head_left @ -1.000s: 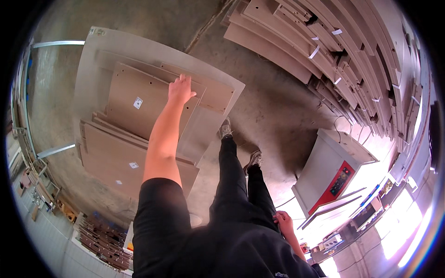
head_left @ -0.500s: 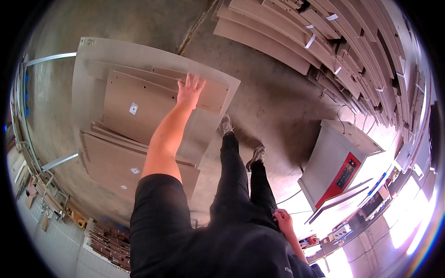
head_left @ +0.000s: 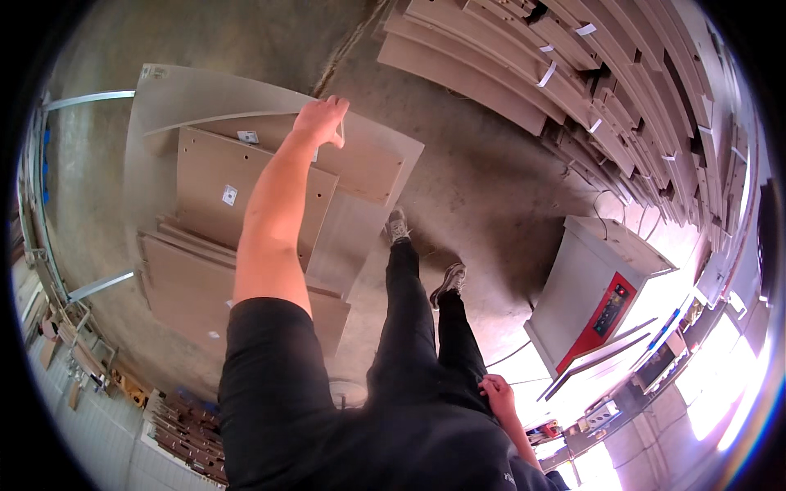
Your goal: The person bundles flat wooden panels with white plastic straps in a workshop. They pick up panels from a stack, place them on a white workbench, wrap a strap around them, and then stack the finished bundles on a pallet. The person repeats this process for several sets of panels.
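Note:
My left hand (head_left: 321, 121) reaches far forward over a cart stacked with flat beige wood panels (head_left: 205, 286). Its fingers curl around the far edge of the long top panel (head_left: 360, 168), which carries a small white label and looks slightly raised along that edge. A second drilled panel (head_left: 209, 184) with a white sticker lies just under my forearm. My right hand (head_left: 498, 394) hangs beside my hip with loosely bent fingers and holds nothing. My legs in dark trousers and grey shoes (head_left: 449, 278) stand on the concrete floor beside the stack.
A large base board (head_left: 164, 90) carries the stack, with metal rails (head_left: 86, 100) at its left. Rows of upright panels with paper tags (head_left: 589, 74) fill the upper right. A grey and red machine (head_left: 602, 299) stands at right; shelves with small parts (head_left: 176, 425) sit lower left.
My left hand has slid from lying flat on the panel's face up to its far edge, and the fingers now curl over it. The right hand stays at my side.

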